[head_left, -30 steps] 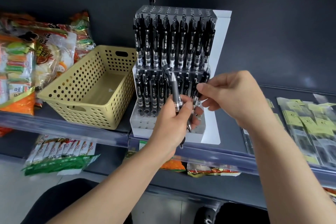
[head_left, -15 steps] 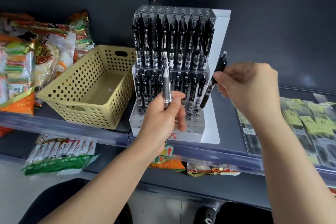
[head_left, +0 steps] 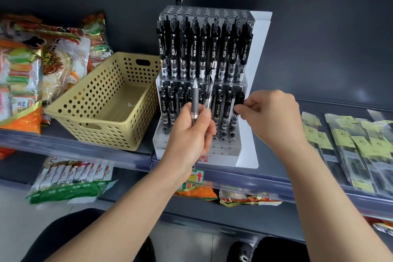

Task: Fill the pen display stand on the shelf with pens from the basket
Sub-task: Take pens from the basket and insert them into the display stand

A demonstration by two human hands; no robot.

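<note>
Now my left hand [head_left: 191, 136] curls its fingers [head_left: 205, 116] round two pens [head_left: 195, 100]; my right hand [head_left: 271, 117] pinches a black pen [head_left: 238, 103] at the display stand [head_left: 225, 156].

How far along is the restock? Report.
Done: the top tier is full, the middle tier nearly. In hand: the right hand pinches a pen at the middle tier's right end; the left hand holds two pens. Left: the front holes are empty; the basket shows no pens.
</note>
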